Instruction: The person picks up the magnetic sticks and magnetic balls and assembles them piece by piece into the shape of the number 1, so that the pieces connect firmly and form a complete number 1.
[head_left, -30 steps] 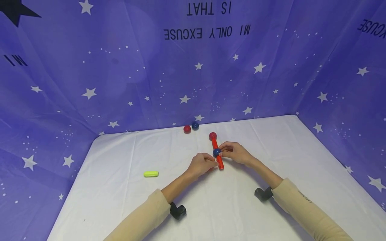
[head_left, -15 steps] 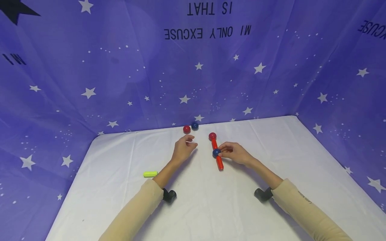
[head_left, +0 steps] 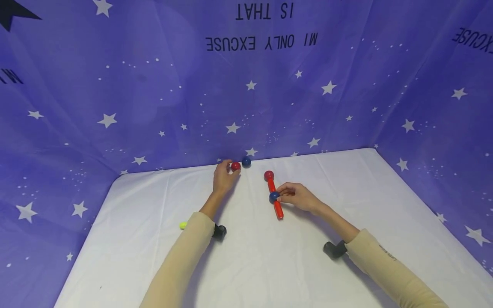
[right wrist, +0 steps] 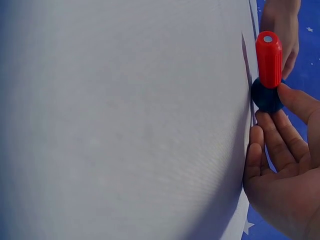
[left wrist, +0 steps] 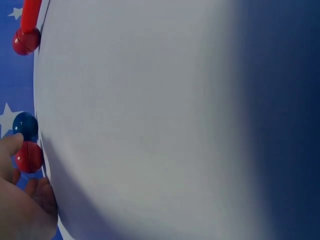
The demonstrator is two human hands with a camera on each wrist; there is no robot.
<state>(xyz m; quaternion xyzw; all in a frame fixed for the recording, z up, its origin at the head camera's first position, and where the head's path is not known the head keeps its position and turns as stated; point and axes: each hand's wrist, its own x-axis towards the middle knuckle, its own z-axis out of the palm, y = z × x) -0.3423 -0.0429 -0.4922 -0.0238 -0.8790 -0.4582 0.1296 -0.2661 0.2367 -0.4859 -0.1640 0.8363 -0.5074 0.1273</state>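
The right hand (head_left: 300, 198) pinched a blue hub ball (head_left: 273, 196) between thumb and fingers. Beyond the hub ball ran a far red stick (head_left: 271, 185); a near red stick (head_left: 279, 211) lay before it. Beyond and left of the hub ball, the left hand (head_left: 224, 177) stood parted around a loose red ball (head_left: 236, 166), its grip unclear. Behind the hub ball, the purple backdrop (head_left: 212, 94) read, upside down, "MI ONLY EXCUSE IS THAT".
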